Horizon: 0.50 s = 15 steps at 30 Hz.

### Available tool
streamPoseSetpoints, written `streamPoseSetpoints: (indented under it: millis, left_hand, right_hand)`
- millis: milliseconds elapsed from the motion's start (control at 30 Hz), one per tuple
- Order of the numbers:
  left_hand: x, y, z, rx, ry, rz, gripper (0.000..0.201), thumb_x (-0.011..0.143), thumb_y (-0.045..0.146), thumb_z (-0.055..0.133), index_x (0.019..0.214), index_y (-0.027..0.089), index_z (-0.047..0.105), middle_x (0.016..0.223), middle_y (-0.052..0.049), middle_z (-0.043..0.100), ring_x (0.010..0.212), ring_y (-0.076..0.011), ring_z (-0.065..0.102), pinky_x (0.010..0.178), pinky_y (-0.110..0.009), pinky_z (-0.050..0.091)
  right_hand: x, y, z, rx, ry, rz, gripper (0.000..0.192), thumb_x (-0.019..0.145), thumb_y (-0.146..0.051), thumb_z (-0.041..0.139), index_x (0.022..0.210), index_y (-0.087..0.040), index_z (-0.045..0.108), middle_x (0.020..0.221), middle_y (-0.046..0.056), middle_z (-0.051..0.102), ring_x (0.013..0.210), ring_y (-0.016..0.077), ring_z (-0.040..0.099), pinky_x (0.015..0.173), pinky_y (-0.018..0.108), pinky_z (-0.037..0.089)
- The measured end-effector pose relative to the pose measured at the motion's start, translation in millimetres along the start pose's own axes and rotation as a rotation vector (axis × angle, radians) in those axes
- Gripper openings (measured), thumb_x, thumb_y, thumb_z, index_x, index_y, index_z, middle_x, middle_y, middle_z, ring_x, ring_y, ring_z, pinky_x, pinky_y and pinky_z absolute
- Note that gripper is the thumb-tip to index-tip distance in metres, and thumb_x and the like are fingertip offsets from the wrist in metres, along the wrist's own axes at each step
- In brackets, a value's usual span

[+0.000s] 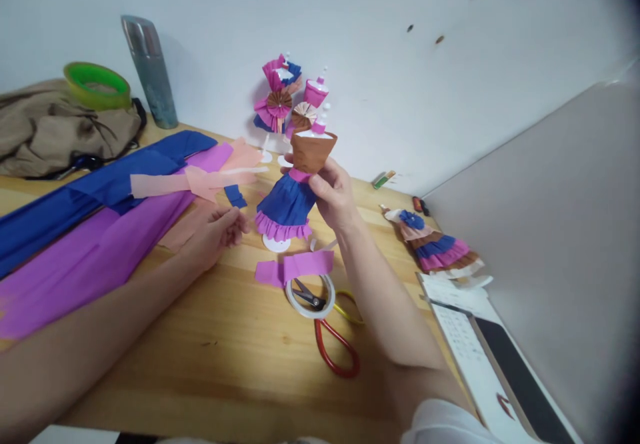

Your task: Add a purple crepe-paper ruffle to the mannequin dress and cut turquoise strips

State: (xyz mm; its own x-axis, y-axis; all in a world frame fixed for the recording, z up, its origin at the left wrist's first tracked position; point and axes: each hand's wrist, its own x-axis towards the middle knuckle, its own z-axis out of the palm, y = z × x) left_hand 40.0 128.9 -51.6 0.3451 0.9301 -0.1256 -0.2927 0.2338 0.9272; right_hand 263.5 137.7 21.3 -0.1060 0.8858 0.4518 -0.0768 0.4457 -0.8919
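My right hand (334,194) is wrapped round the waist of a small dress form (313,153), its fingers partly hidden behind it. The form wears a brown crepe-paper top, a pink waistband and a blue skirt (286,199) with a frilled purple hem; its white base shows below. To the left, my left hand (220,231) hovers by the skirt with curled fingers; whether anything is pinched in them is not visible. Below the form lie a purple paper strip (309,265), a roll of white tape (290,297) and scissors (334,354) with red and yellow handles.
Blue crepe paper (145,161), purple crepe paper (115,244) and peach strips (170,184) spread across the left. A tumbler (157,84), a bag (40,127) and green tape (97,84) stand behind. Two dressed forms (274,77) are at the wall; another paper dress (435,247) lies right.
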Motion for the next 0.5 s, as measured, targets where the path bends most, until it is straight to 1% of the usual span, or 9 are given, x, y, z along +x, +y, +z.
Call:
streamPoseSetpoints:
  millis: [67,133,233,400,500]
  left_hand:
    - [-0.9,0.8,1.4,0.032,-0.018,0.001,0.034,0.074,0.047,0.074,0.068,0.015,0.063,0.064,-0.002,0.064,0.046,-0.0078,0.05,0.042,-0.02,0.034]
    - [-1.8,1.7,2.3,0.063,-0.031,0.004,0.035,0.076,0.047,0.072,0.067,0.015,0.063,0.065,-0.002,0.065,0.046,-0.0077,0.051,0.043,-0.02,0.035]
    - [-2.9,2.7,3.0,0.086,-0.035,0.004,0.034,0.077,0.047,0.071,0.066,0.015,0.063,0.065,-0.003,0.065,0.047,-0.0077,0.052,0.043,-0.019,0.035]
    - [-2.9,1.8,3.3,0.056,-0.017,0.007,0.035,0.077,0.048,0.072,0.067,0.015,0.064,0.064,-0.002,0.064,0.045,-0.0063,0.051,0.042,-0.018,0.035]
    - [-0.1,-1.4,1.9,0.044,-0.01,0.001,0.034,0.076,0.048,0.072,0.068,0.015,0.065,0.063,-0.002,0.064,0.044,-0.0072,0.052,0.041,-0.018,0.035]
  right_hand:
    - [-1.9,-3.7,-0.4,0.017,-0.016,-0.008,0.053,0.063,-0.052,0.084,0.106,-0.025,0.067,0.112,0.006,0.074,0.109,0.026,0.068,0.098,0.043,0.052]
    - [-3.5,-7.3,-0.3,0.0,-0.035,0.008,0.048,0.063,-0.048,0.086,0.102,-0.025,0.068,0.105,0.005,0.075,0.101,0.0248,0.07,0.094,0.043,0.054]
    - [-4.1,-8.9,0.5,-0.046,-0.037,0.027,0.042,0.064,-0.049,0.085,0.094,-0.023,0.07,0.098,0.004,0.076,0.095,0.0242,0.07,0.093,0.043,0.054]
    - [0.6,2.7,1.0,-0.061,0.017,-0.063,0.041,0.066,-0.048,0.083,0.096,-0.024,0.07,0.102,0.004,0.076,0.102,0.0244,0.069,0.096,0.043,0.053]
    - [5.1,11.6,-0.9,-0.089,0.059,-0.06,0.046,0.066,-0.055,0.081,0.097,-0.025,0.068,0.108,0.005,0.075,0.107,0.0252,0.067,0.099,0.043,0.051]
